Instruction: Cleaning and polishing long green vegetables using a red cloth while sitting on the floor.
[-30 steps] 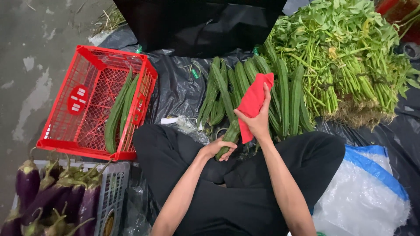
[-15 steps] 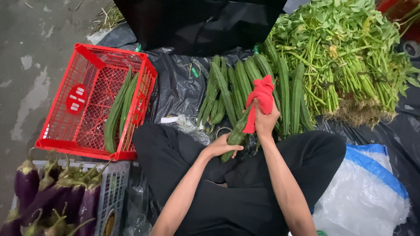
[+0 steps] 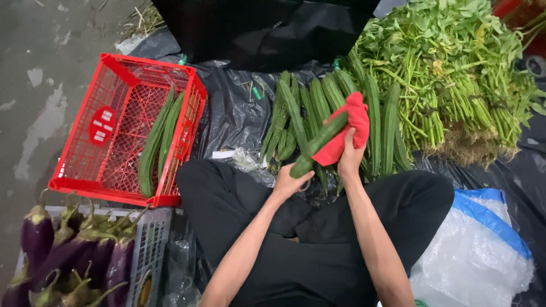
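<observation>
My left hand (image 3: 290, 182) grips the near end of a long green gourd (image 3: 315, 145), which slants up to the right. My right hand (image 3: 348, 154) presses a red cloth (image 3: 350, 128) around the gourd's far part. Behind my hands a row of several long green gourds (image 3: 318, 108) lies on black plastic sheeting (image 3: 233, 108). I sit cross-legged in black trousers.
A red plastic crate (image 3: 108, 133) at left holds two long gourds (image 3: 158, 142). A grey crate (image 3: 151, 250) of purple aubergines (image 3: 68, 250) stands at lower left. Bundled leafy greens (image 3: 455, 68) lie at upper right, a white and blue sack (image 3: 483, 250) at lower right.
The red cloth was held up flat in my right hand; it now wraps the gourd. My left hand has lifted the gourd from my lap toward the cloth.
</observation>
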